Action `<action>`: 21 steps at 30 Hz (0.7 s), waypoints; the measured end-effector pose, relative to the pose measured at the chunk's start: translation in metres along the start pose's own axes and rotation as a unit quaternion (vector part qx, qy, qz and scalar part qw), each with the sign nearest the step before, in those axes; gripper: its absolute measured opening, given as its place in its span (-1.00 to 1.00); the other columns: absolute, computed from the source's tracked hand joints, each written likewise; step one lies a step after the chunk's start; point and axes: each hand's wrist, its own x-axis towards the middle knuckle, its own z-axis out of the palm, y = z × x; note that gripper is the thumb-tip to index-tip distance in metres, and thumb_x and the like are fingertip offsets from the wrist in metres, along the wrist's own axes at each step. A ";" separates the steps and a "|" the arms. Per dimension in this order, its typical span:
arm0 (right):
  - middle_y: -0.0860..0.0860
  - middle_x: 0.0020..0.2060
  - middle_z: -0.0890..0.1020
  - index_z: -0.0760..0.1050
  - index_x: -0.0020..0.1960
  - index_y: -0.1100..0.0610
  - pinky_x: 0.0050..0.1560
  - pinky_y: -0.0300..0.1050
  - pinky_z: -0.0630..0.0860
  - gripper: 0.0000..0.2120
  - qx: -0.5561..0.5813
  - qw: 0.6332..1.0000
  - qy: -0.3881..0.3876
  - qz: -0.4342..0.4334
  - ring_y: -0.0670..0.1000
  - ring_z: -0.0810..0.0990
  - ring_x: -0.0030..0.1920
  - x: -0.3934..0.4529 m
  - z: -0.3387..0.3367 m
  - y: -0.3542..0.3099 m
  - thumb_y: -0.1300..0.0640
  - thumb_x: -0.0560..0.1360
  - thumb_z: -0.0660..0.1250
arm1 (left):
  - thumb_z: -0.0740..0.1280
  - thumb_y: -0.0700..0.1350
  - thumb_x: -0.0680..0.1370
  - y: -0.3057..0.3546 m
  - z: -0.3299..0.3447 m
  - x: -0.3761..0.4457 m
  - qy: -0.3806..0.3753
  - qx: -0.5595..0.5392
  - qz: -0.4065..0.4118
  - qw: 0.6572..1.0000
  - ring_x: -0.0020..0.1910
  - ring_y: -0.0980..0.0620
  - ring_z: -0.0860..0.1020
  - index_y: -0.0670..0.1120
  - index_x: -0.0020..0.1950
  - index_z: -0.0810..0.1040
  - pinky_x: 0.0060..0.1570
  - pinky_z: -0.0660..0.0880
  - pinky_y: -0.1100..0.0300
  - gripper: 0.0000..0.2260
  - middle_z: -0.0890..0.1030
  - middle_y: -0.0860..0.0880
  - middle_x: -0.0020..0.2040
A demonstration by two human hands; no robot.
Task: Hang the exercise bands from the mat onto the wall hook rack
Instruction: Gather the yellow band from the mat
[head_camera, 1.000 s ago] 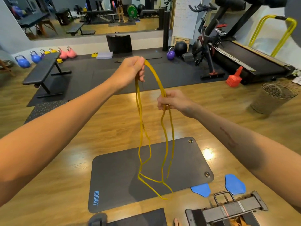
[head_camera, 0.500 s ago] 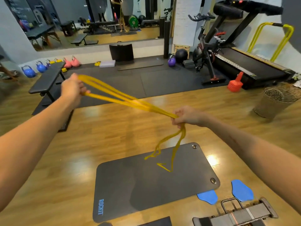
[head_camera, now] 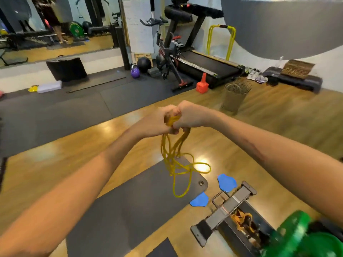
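Note:
A yellow exercise band [head_camera: 176,160] hangs in several folded loops from both hands, above the right end of the dark grey mat [head_camera: 130,206]. My left hand [head_camera: 157,121] and my right hand [head_camera: 191,115] are pressed together at chest height, both closed on the bunched top of the band. The loops dangle down to just above the mat's corner grommet. No wall hook rack is in view.
Two blue sliders [head_camera: 226,182] and a metal floor frame [head_camera: 228,208] lie right of the mat. A green weight plate [head_camera: 300,236] sits at the bottom right. A wire basket [head_camera: 235,95], an orange cone stack [head_camera: 202,84], an exercise bike [head_camera: 167,58] and a treadmill [head_camera: 207,65] stand farther back.
My left hand swung out to the left, stretching the band, then came back to meet my right hand, folding the band into shorter loops. The view has turned to the right.

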 end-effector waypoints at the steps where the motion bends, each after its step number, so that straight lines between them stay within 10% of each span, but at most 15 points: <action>1: 0.04 -0.45 0.57 0.63 -0.25 0.18 -0.42 -0.21 0.47 -0.95 -0.012 1.000 0.012 0.013 -0.04 0.51 -0.46 -0.020 -0.007 0.013 0.23 0.38 0.41 | 0.48 -0.26 0.34 0.014 0.017 0.016 -0.020 0.007 0.022 1.000 -0.02 -0.02 0.65 -0.12 0.18 0.48 0.02 0.59 -0.03 -0.57 0.65 -0.10 0.03; 10: 0.06 -0.44 0.57 0.64 -0.07 0.33 -0.34 -0.24 0.47 -0.81 0.075 0.959 0.169 0.214 -0.11 0.52 -0.49 -0.245 -0.059 0.135 0.18 0.47 0.41 | 0.36 -0.30 0.52 0.171 0.158 0.127 -0.297 0.056 0.204 0.931 -0.27 0.05 0.56 -0.16 0.11 0.62 -0.15 0.52 0.11 -0.81 0.63 -0.27 -0.19; 21: -0.01 -0.51 0.49 0.44 -0.29 0.20 -0.32 -0.18 0.48 -0.75 0.175 0.791 0.324 0.489 -0.02 0.54 -0.46 -0.527 -0.048 0.155 0.16 0.54 0.32 | 0.37 -0.25 0.53 0.356 0.372 0.154 -0.485 -0.027 0.421 0.766 -0.40 0.07 0.55 -0.27 -0.05 0.63 -0.33 0.50 0.20 -0.91 0.59 -0.06 -0.37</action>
